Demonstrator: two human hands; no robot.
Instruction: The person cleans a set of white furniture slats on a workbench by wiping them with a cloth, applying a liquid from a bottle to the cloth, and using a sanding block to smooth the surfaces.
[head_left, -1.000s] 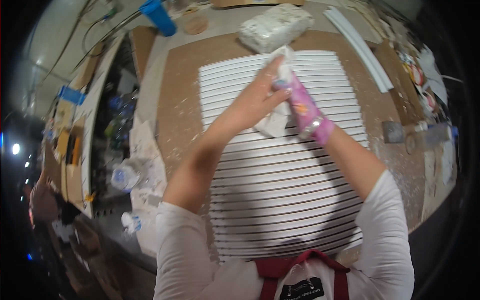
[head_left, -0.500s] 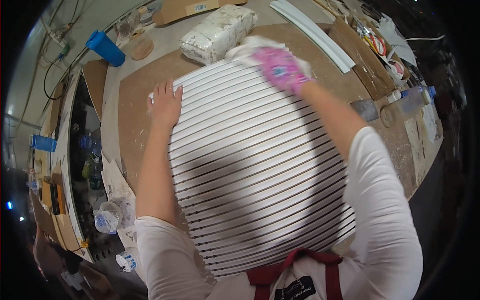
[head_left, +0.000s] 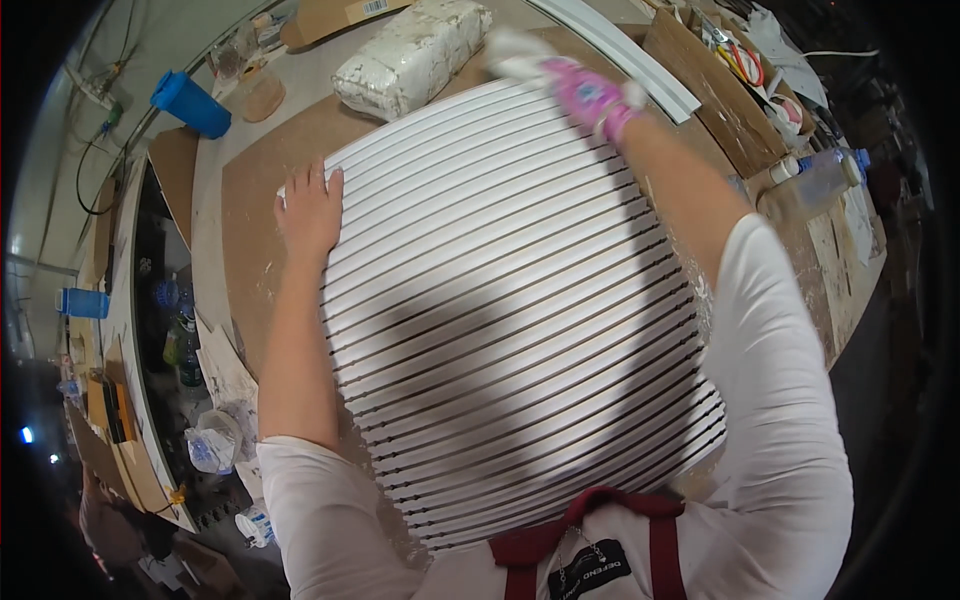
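A wide panel of white parallel slats (head_left: 500, 230), with dark gaps between them, lies in front of me on the table. My bare left hand (head_left: 311, 215) rests at its upper left edge, fingers stretched out and apart. At the far right corner of the panel, my right hand (head_left: 590, 98) wears a pink patterned glove. It is closed on a white cloth (head_left: 513, 54), which is smeared by motion and reaches over the panel's far edge. My right fingertips are hidden by the cloth. A shadow falls across the slats.
Beyond the panel lies a white wrapped block (head_left: 412, 58). A long white strip (head_left: 625, 60) and a cardboard box (head_left: 715, 95) of tools stand at the far right, near clear bottles (head_left: 815, 190). A blue cup (head_left: 192, 105) is at the far left. Brown board (head_left: 250, 200) lies beneath the panel.
My right hand has moved the cloth slightly right and away from me, toward the panel's far right corner. My left hand stays at the left edge. The whole view has shifted a little.
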